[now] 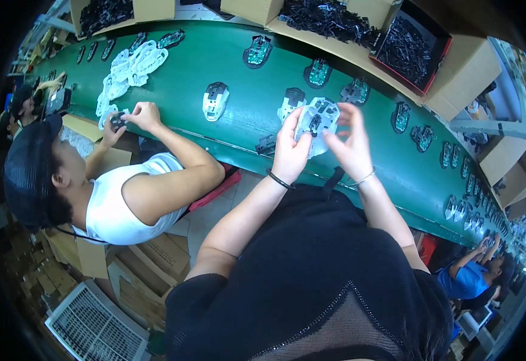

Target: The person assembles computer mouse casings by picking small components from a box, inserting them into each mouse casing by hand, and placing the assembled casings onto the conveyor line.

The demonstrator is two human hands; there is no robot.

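Observation:
Over the near edge of the green bench, I hold a pale translucent mouse shell (317,123) with dark parts in its middle. My left hand (292,145) grips its left side, the thumb low on the shell. Around the right side curl the fingers of my right hand (354,144), slightly blurred, with the thumb near the dark parts. Just behind my left hand lies a grey-and-white mouse shell (291,102). Close to that hand is a small dark part (266,145) at the bench edge. Beyond my right hand sits a mouse base with a circuit board (355,92).
The green bench (178,90) curves across the view. On it are a white-and-black mouse (215,101), a heap of white shells (132,67) and several circuit-board bases. Boxes of black parts (407,51) line the far side. A co-worker (124,192) sits at left, handling a small part.

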